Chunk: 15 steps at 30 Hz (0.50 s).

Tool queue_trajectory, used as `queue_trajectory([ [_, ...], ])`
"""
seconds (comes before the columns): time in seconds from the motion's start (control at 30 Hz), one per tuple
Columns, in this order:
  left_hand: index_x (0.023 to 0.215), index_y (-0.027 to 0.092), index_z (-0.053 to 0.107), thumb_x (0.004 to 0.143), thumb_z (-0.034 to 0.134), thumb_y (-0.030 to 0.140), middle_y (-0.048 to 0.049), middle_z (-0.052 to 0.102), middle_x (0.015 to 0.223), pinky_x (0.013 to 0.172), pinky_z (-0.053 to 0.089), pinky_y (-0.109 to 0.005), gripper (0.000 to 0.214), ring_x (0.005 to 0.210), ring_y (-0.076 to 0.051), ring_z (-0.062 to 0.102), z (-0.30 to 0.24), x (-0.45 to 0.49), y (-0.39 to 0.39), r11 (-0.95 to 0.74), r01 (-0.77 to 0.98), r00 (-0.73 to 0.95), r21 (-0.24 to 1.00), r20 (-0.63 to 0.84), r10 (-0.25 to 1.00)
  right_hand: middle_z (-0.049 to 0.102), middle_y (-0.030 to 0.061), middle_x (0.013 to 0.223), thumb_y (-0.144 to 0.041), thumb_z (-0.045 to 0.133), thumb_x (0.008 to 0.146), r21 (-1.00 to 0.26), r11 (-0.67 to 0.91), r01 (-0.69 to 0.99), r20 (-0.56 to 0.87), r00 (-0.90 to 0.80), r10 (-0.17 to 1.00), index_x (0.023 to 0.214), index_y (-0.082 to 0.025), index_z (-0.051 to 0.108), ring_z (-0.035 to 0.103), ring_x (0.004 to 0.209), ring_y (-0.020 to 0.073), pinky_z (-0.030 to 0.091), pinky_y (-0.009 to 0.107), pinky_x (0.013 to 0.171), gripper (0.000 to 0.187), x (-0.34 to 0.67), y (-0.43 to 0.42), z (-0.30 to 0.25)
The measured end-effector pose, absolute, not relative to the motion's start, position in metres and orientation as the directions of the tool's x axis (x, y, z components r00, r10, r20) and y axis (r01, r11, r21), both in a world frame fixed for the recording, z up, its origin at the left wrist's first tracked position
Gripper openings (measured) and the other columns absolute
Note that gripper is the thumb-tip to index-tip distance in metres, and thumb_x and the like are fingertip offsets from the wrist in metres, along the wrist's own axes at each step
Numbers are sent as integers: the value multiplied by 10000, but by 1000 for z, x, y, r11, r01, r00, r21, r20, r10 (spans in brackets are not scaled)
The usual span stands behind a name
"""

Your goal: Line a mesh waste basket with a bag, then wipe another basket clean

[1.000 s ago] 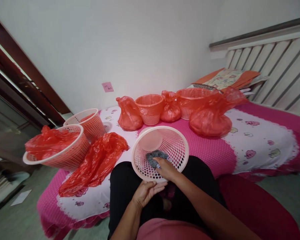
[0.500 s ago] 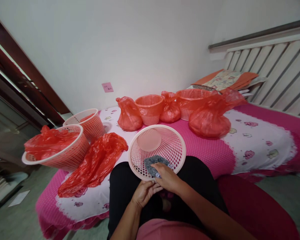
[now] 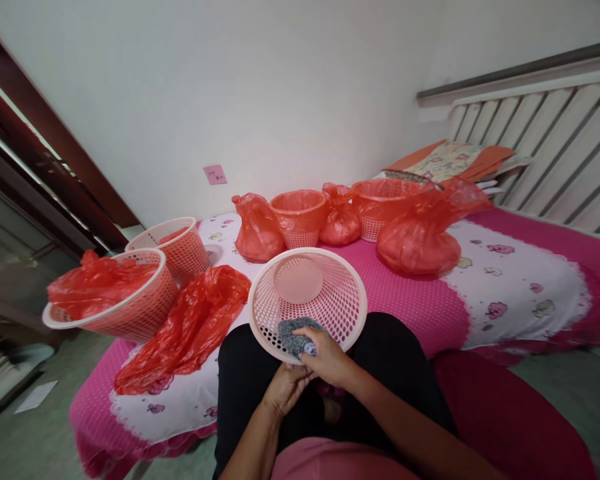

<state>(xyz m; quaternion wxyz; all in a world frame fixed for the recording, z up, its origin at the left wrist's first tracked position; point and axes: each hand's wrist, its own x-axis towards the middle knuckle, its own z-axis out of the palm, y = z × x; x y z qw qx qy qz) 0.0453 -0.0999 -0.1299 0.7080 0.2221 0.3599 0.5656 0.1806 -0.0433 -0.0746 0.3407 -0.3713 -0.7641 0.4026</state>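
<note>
Sliding toward the near rim of the pale pink basket (image 3: pixel 337 293), the grey cloth (image 3: pixel 293 337) now sits lower on the inner wall than it did a second ago, when it lay deeper inside. The basket has also shifted a little to the left, and its round base shows more fully at the back. For the wiping in hand, this means the cloth has reached a strip of wall close to the rim, leaving the mesh above it uncovered. The baskets and red bags on the bed (image 3: pixel 405 293) look unmoved.

The basket is tipped on its side over the person's lap, at the bed's near edge, mouth toward the body. The right hand (image 3: pixel 327 357) comes in over the rim from the right, closed on the cloth, with the thumb and fingers bent and pressing it against the wall. The left hand (image 3: pixel 286 387) is under the near rim, palm up, its fingers pointing right beneath the other hand; it supports the basket there, but whether it pinches the rim I cannot tell. Both forearms slant in from the bottom. A loose red bag (image 3: pixel 195 333) lies crumpled toward the bed's near left corner, untouched.
</note>
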Motion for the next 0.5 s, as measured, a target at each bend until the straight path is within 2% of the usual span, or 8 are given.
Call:
queue_trajectory([
  [0.2,1099,153,724,611,854,26,-109,784,1098,1161,429,-524,521,1153,-319,702,-127,48,-100,256,-648,90,717,-263,961,747,58,1205,-150,679,712,-926,329,184,222,-439,870,1232,-254,682,699,1123,254,528,417,1012,530,171,-51,-77],
  [0.4,1206,206,705,660,854,71,-77,767,1192,1204,379,-473,582,1258,-311,646,-125,46,-101,221,-667,30,711,-270,962,625,78,1393,-132,734,634,-862,454,224,304,-489,818,1414,-274,557,581,1309,270,433,445,1139,812,163,-60,-89],
  [0.5,1234,200,700,685,844,87,-98,739,1266,1218,353,-477,578,1304,-318,615,-128,44,-101,209,-676,20,707,-265,964,633,86,1394,-148,747,649,-808,506,301,318,-500,805,1422,-269,561,575,1294,291,420,471,1133,804,161,-62,-90],
])
